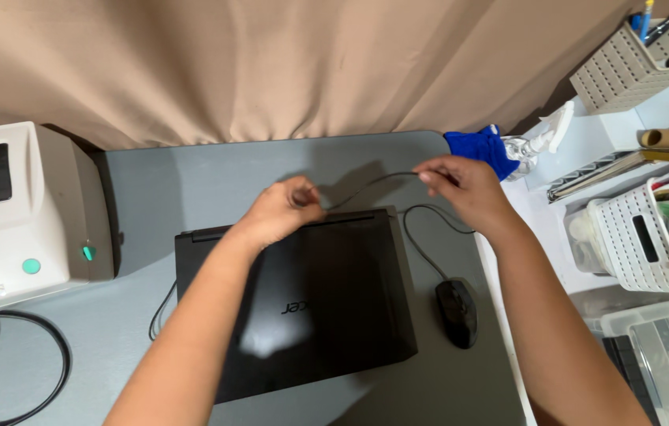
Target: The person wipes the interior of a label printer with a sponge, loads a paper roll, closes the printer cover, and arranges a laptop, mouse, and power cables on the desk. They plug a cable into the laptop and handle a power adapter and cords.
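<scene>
Fingers of the left hand (283, 209) and the right hand (461, 185) each pinch one thin black cable (374, 183), stretched between them at frame centre, above one closed black laptop (303, 308). One black mouse (457, 312) lies right of it; one white printer (23, 213) stands at left.

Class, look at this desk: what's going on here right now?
A person holds a thin black cable stretched between both hands above the back edge of a closed black laptop. The left hand pinches one end, the right hand the other. A black mouse lies to the laptop's right, a white printer to its left.
</scene>
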